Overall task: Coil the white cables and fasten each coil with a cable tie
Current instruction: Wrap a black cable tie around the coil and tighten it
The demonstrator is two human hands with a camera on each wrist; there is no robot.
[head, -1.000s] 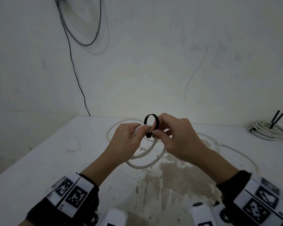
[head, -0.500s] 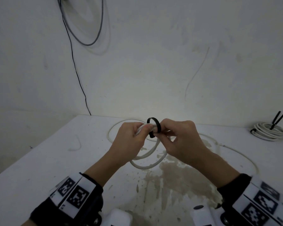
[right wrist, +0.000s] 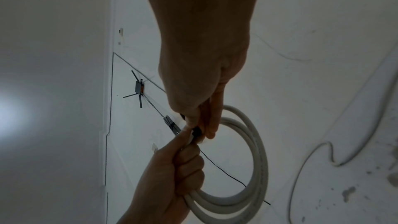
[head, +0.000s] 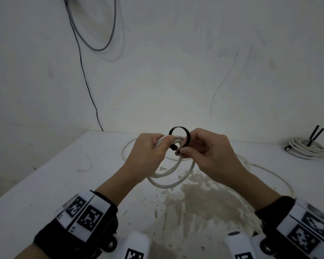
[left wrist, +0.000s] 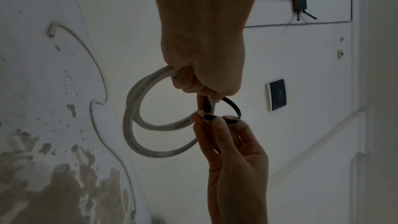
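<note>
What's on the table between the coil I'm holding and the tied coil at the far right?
In the head view, only loose white cable trailing over the table; nothing else shows there.

Cable tie (head: 180,136) tail hidden inside right hand (head: 209,152); coil (head: 168,176) top inside left hand (head: 148,152).

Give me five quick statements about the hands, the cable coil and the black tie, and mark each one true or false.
1. The left hand grips the white cable coil. True.
2. The black cable tie is pulled tight around the coil. False: it forms an open loop.
3. The right hand pinches the tie. True.
4. The coil lies flat on the table. False: it hangs from the hands.
5. A second coil, already tied, sits at the far right. True.
</note>
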